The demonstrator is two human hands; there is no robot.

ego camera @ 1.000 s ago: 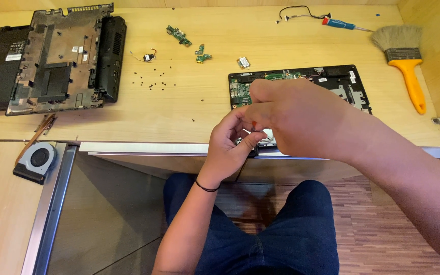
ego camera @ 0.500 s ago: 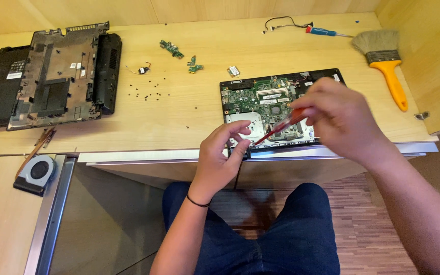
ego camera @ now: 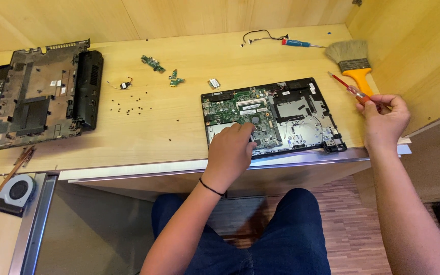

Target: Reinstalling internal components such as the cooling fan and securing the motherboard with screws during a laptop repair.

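Lifted away to the right, the right hand now pinches a red screwdriver, tip slanting up-left, clear of the laptop board. Left hand, fingers curled, rests on the board's near-left corner, the nearer hand; hands well apart.

Two hands: left hand, right hand. One opened laptop base with green motherboard. One black laptop bottom cover. Two screwdrivers: one red-handled, one blue-handled. One paintbrush with orange handle. One cooling fan. Three small green circuit boards. One small silver module. One coin cell with wire. One black cable. Loose black screws, roughly a dozen, too small for an exact count.
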